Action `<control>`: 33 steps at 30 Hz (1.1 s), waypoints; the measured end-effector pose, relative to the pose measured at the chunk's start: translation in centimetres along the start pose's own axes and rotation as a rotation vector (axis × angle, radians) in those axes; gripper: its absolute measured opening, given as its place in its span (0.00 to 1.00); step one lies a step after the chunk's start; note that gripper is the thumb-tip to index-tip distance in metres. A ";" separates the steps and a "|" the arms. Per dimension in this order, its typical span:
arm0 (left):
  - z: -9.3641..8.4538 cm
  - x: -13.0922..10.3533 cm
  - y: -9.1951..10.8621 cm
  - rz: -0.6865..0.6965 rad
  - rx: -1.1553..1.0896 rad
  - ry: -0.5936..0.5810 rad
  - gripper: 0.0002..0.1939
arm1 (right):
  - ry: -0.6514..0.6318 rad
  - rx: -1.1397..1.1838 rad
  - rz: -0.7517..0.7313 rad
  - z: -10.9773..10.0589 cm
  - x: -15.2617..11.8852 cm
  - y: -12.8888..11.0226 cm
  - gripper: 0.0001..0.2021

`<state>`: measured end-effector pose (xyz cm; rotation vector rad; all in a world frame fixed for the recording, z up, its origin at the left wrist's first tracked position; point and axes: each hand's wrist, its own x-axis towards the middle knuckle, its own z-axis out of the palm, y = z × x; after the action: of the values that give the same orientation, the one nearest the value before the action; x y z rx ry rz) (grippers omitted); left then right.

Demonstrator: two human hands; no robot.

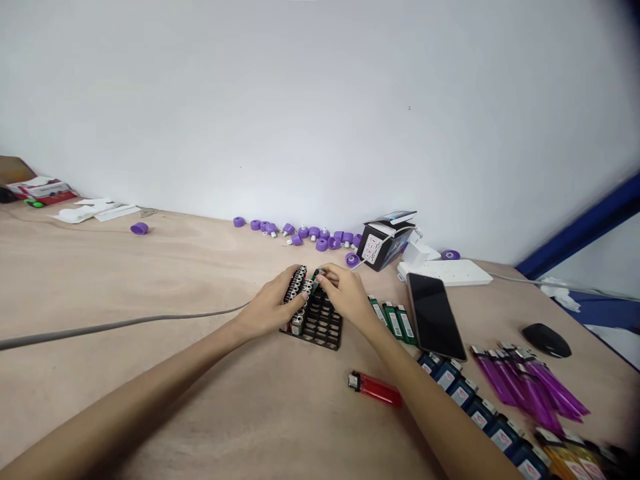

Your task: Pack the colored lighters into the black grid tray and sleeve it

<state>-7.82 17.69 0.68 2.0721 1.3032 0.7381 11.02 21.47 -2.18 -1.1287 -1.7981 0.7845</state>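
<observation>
A black grid rack (327,327) stands on the table, its left side filled with rows of lighters (297,325) whose metal tops face up. My left hand (270,303) is wrapped round that filled side, thumb lying across the lighter tops and fingers behind the far left edge. Over the back of the rack, my right hand (345,291) pinches a green lighter (315,281) between thumb and fingers. Its lower end is hidden, so I cannot tell if it sits in a slot. Three more green lighters (393,320) lie right of my right wrist.
A red lighter (377,389) lies near my right forearm. Blue lighters (480,413), purple lighters (530,383) and yellow lighters (570,457) spread rightward, near a phone (436,315) and mouse (547,339). Purple caps (314,233), a black box (387,240) and a power strip (460,272) line the wall.
</observation>
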 end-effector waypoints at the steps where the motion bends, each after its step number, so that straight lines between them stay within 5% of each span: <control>1: 0.0 0.0 0.0 -0.004 -0.002 -0.003 0.27 | -0.003 0.000 -0.004 0.0 0.0 0.0 0.06; 33: 0.3 -0.4 0.1 -0.062 0.048 -0.093 0.35 | -0.145 -0.255 -0.060 -1.2 -0.1 -2.3 0.18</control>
<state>-7.66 17.21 0.50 2.0685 1.3384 0.5815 11.23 20.57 0.31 -1.1983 -2.0892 0.6277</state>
